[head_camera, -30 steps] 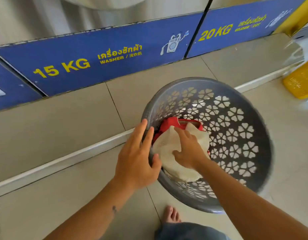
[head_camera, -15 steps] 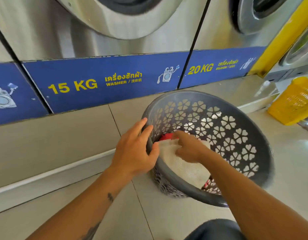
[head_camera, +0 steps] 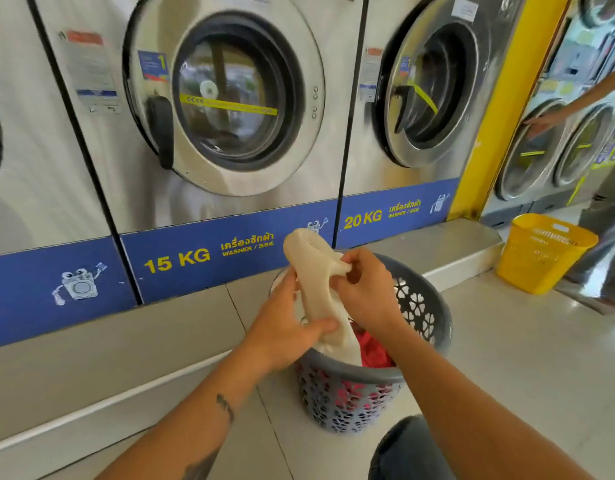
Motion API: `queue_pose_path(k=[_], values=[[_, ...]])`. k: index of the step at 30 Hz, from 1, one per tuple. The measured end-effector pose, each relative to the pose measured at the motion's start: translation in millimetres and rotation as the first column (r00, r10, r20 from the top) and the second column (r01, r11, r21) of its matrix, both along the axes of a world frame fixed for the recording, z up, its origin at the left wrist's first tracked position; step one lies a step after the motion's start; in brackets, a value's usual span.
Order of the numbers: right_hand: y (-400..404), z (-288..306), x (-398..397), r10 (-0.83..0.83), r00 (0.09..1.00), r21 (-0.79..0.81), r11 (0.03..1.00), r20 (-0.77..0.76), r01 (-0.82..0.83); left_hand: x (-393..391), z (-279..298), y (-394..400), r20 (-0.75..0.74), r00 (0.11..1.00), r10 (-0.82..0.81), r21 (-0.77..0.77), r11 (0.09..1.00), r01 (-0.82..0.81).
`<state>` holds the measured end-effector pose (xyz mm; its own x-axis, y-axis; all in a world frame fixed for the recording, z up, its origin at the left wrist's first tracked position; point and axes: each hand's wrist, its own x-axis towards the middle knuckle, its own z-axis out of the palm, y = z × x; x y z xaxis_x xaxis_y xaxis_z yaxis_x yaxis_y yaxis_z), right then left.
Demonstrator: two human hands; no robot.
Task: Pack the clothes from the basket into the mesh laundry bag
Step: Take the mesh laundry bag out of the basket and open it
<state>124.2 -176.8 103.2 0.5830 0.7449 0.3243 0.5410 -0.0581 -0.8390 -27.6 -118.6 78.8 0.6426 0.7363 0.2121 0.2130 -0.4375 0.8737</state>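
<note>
Both our hands grip the cream mesh laundry bag [head_camera: 314, 271] above the grey basket [head_camera: 420, 306]: left hand [head_camera: 282, 327] pinching low, right hand [head_camera: 363, 289] clutching higher. Red clothes [head_camera: 372, 348] lie inside. We crouch on pale tile before 15 KG and 20 KG washers; a yellow basket [head_camera: 541, 252] stands well apart.

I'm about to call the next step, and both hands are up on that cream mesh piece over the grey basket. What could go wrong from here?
1. The cream mesh bag is bunched between the left hand and right hand, with no mouth showing; clothes may miss.
2. Its lower end trails onto the red clothes in the grey basket, so lifting could drag them out.
</note>
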Motion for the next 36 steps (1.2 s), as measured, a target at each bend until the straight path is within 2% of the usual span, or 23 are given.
queue_pose_path(k=[3, 5, 7, 10, 15, 20, 23, 26, 28, 30, 31, 33, 34, 36], values=[[-13.6, 20.5, -13.0, 0.127, 0.991, 0.025, 0.992, -0.033, -0.126, -18.3, 21.9, -8.8, 0.038, 0.981, 0.190, 0.106, 0.976, -0.193], [-22.9, 32.5, -20.9, 0.191, 0.980, 0.051, 0.981, -0.054, -0.188, -33.8, 37.7, -8.9, 0.080, 0.968, 0.238, 0.132, 0.960, -0.247], [-30.2, 42.8, -28.8, 0.248, 0.966, 0.084, 0.967, -0.070, -0.242, -51.3, 54.4, -7.8, 0.098, 0.955, 0.279, 0.221, 0.930, -0.295], [-34.3, 55.3, -43.0, 0.267, 0.963, 0.093, 0.960, -0.035, -0.263, -83.1, 78.2, -1.2, 0.113, 0.923, 0.367, 0.411, 0.829, -0.379], [-28.4, 65.4, -75.3, 0.244, 0.958, 0.106, 0.960, 0.148, -0.260, -146.1, 96.2, 19.7, -0.008, 0.853, 0.522, 0.654, 0.648, -0.390], [1.0, 42.0, -99.0, 0.440, 0.889, -0.016, 0.897, 0.124, -0.442, -198.4, 92.8, 41.7, -0.050, 0.739, 0.671, 0.713, 0.543, -0.445], [18.0, 17.0, -110.7, 0.474, 0.870, -0.046, 0.880, 0.133, -0.473, -217.5, 72.0, 64.9, -0.061, 0.672, 0.738, 0.704, 0.509, -0.495], [30.8, -18.0, -116.9, 0.469, 0.874, -0.095, 0.883, 0.128, -0.460, -222.3, 27.0, 80.8, -0.255, 0.545, 0.798, 0.557, 0.582, -0.592], [37.3, -42.8, -117.7, 0.441, 0.892, -0.130, 0.894, 0.096, -0.428, -214.6, -6.0, 78.0, -0.485, 0.514, 0.708, 0.380, 0.700, -0.605], [39.3, -65.8, -116.9, 0.421, 0.906, -0.162, 0.898, 0.049, -0.409, -198.9, -35.2, 65.8, -0.634, 0.609, 0.476, 0.103, 0.832, -0.545], [39.3, -75.7, -116.1, 0.418, 0.908, -0.179, 0.896, 0.035, -0.405, -189.5, -46.1, 57.2, -0.624, 0.693, 0.360, -0.093, 0.847, -0.523], [39.7, -96.0, -111.3, 0.424, 0.906, -0.228, 0.884, 0.018, -0.409, -171.3, -61.2, 43.6, -0.511, 0.837, 0.193, -0.452, 0.768, -0.453], [39.2, -103.9, -108.4, 0.430, 0.903, -0.248, 0.875, 0.006, -0.415, -164.1, -66.6, 40.9, -0.473, 0.870, 0.142, -0.551, 0.722, -0.418], [38.4, -116.1, -103.5, 0.438, 0.899, -0.266, 0.865, -0.016, -0.426, -152.7, -75.8, 44.4, -0.448, 0.890, 0.080, -0.651, 0.654, -0.386]])
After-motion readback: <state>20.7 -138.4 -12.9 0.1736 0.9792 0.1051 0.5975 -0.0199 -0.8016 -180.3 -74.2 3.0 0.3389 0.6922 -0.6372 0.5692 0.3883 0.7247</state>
